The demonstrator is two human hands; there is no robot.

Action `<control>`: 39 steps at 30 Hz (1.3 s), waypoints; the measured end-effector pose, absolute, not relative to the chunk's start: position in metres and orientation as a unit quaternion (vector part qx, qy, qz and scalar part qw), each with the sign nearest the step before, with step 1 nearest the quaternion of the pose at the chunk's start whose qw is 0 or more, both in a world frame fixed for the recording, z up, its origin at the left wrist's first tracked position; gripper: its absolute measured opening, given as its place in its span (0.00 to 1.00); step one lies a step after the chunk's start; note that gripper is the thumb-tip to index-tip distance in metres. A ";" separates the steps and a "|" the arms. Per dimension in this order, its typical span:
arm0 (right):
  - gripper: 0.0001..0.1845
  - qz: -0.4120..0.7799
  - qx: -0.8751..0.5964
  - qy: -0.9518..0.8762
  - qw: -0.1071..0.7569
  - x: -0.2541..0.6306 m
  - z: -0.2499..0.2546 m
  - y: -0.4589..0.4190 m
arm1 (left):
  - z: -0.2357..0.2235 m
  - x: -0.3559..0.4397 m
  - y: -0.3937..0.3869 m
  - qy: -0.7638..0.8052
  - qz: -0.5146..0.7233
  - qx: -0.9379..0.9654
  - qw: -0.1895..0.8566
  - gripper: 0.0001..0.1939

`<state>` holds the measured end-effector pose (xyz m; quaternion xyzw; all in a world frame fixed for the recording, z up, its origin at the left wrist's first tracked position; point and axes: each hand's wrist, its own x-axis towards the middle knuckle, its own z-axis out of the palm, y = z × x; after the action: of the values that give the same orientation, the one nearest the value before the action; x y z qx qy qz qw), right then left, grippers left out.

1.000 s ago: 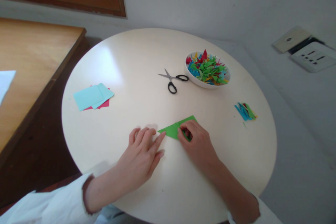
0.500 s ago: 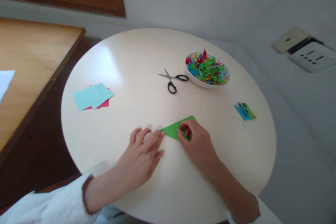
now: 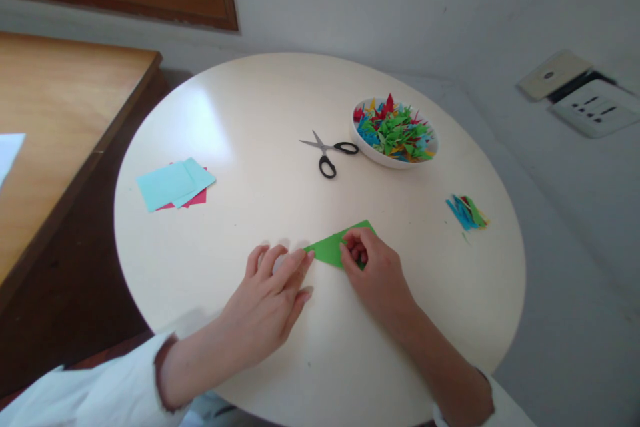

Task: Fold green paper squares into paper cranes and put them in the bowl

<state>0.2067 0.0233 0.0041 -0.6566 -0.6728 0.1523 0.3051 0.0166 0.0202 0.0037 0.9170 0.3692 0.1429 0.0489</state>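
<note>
A folded piece of green paper [image 3: 329, 250] lies near the front middle of the table, its long upper edge slanting up to the right. My left hand [image 3: 265, 300] pins its pointed left end with two fingertips pressed together, while the thumb stays apart and the other fingers curl loosely. On the paper's right part, my right hand [image 3: 377, 273] is closed in a pinch, thumb and index at the sheet. Its curled fingers hide the lower right corner. Whether a layer is lifted between them is hard to see.
Behind lie open scissors [image 3: 325, 148] with black handles. They sit beside a white bowl [image 3: 385, 160] full of small folded paper figures. Thin paper strips [image 3: 467, 212] lie at right, light blue and red sheets [image 3: 167, 185] at left. A wooden table [image 3: 75, 93] stands on the left.
My right hand has shifted slightly to the right along the green paper. A fold line and raised flap near its fingers no longer show. My left hand has stayed put.
</note>
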 end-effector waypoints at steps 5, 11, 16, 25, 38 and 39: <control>0.05 0.144 -0.650 -0.682 0.303 0.207 0.003 0.023 | 0.003 0.016 0.020 0.367 0.147 0.918 0.043 0.19; 0.06 0.141 -0.645 -0.687 0.304 0.207 0.004 0.024 | 0.004 0.016 0.020 0.358 0.158 0.920 0.037 0.19; 0.06 0.143 -0.647 -0.685 0.302 0.207 0.003 0.024 | 0.005 0.016 0.019 0.361 0.155 0.919 0.045 0.19; 0.06 0.140 -0.643 -0.691 0.298 0.206 0.003 0.024 | 0.004 0.017 0.019 0.365 0.161 0.916 0.035 0.19; 0.07 0.118 -0.631 -0.711 0.287 0.206 0.003 0.025 | 0.002 0.018 0.018 0.372 0.161 0.914 0.011 0.19; 0.07 0.116 -0.631 -0.712 0.286 0.206 0.003 0.025 | 0.002 0.018 0.018 0.372 0.159 0.914 0.010 0.19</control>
<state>0.2064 0.0246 0.0026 -0.6306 -0.7121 0.1162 0.2860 0.0182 0.0177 0.0025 0.9144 0.3721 0.1593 0.0099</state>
